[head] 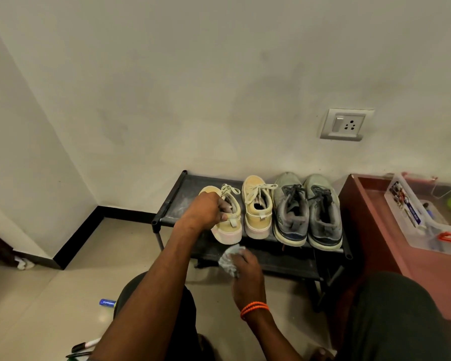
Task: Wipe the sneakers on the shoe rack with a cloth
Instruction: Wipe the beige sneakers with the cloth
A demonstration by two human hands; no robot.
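On the top shelf of a black shoe rack (172,201) stand two pairs of sneakers, heels toward me. My left hand (206,211) grips the left yellow sneaker (228,227) at its collar, fingers inside the opening, and the shoe's heel hangs past the shelf's front edge. Its mate, the other yellow sneaker (257,204), stands just to the right. Further right are two grey sneakers (290,212) (323,212). My right hand (246,272) holds a crumpled pale cloth (228,261) below the gripped shoe, in front of the rack and apart from the shoe.
A reddish-brown cabinet (370,225) stands right of the rack, carrying a clear plastic box (412,220). A wall socket (345,124) is above. On the floor lie a blue bottle (107,303) and markers (85,346). My knees are at the bottom.
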